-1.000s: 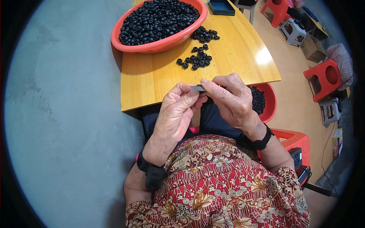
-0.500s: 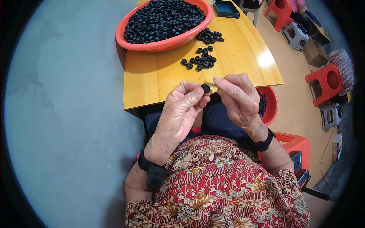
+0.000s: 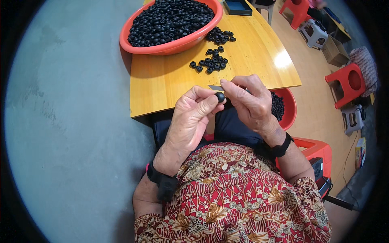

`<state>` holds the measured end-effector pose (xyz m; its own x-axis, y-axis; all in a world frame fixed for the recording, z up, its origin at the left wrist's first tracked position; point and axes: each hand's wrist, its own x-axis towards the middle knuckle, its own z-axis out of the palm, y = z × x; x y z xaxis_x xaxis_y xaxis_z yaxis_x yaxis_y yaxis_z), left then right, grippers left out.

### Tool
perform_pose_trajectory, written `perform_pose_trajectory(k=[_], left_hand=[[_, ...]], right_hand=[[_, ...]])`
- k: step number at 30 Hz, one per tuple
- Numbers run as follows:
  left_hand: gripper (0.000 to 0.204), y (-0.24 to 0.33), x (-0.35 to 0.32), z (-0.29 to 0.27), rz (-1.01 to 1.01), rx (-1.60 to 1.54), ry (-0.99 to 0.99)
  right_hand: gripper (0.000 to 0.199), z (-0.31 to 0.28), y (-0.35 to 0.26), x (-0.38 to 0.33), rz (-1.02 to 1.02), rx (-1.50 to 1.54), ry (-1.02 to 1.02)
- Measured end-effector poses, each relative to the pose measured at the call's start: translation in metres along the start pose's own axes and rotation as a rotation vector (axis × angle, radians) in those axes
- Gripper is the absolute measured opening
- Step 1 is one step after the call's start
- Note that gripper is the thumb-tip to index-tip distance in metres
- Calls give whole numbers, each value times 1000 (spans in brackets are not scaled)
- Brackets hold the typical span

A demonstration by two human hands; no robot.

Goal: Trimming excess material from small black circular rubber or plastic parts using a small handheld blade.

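Between the thumb and fingers of my left hand (image 3: 189, 116) is a small round black rubber piece (image 3: 220, 96), its smooth domed side showing. Just to its right, my right hand (image 3: 253, 104) pinches a thin knife blade (image 3: 214, 87). The grey tip points left, above the black piece and apart from it; the handle is mostly hidden by my fingers. Both hands are close together over the table's near edge. Beyond them, several loose black ring-shaped pieces (image 3: 216, 64) lie on the yellow table (image 3: 255, 60).
A large red basin (image 3: 170, 49) heaped with black pieces stands at the far left of the table, a dark tray (image 3: 238, 7) beyond it. Below the table's right edge, a red tub (image 3: 290, 109) holds small black bits. Red stools (image 3: 347, 86) stand further right.
The blade has risen off the black piece and now shows more of its length. My right hand has shifted slightly left and up; the left hand keeps its grip.
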<state>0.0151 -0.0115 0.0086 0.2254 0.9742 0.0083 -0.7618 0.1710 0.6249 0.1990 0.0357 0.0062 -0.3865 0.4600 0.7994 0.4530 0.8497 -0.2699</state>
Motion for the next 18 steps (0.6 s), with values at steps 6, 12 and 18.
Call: perform_pose_trajectory(k=[6, 12, 18], left_hand=[[8, 2, 0, 3, -8, 44, 67], [13, -3, 0, 3, 12, -27, 25], [16, -6, 0, 1, -13, -9, 74]], right_hand=[[33, 0, -5, 1, 121, 146, 96], [34, -3, -18, 5, 102, 228, 55], [34, -3, -15, 3, 47, 190, 40]])
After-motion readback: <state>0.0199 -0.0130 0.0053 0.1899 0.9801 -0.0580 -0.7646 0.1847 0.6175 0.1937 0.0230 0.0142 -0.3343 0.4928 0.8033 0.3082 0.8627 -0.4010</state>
